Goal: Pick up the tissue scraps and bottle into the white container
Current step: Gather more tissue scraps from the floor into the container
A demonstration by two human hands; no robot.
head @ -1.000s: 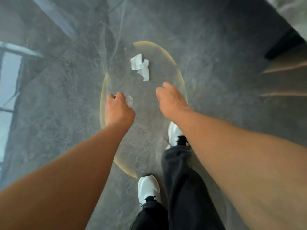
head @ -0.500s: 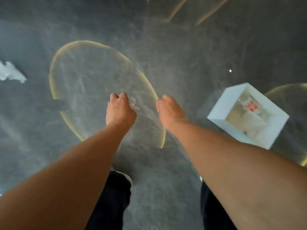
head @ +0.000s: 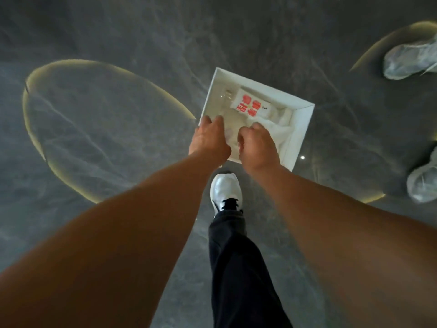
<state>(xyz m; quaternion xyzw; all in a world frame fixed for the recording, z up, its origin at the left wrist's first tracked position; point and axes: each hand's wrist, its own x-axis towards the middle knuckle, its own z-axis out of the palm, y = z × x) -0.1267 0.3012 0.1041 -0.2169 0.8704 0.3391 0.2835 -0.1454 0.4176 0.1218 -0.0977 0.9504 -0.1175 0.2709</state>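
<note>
our left hand (head: 209, 138) and right hand (head: 256, 144) hover curled over the white container (head: 303, 133) (whether either pinches a tissue scrap, we cannot tell); scraps are feather-light, soft, so we'd pinch them anywhere.

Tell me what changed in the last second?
The person turned from the tissue on the floor and stepped to the white container; both hands now hang over it. The left hand stays closed, as when it held a tissue scrap; the right hand stays curled.
</note>
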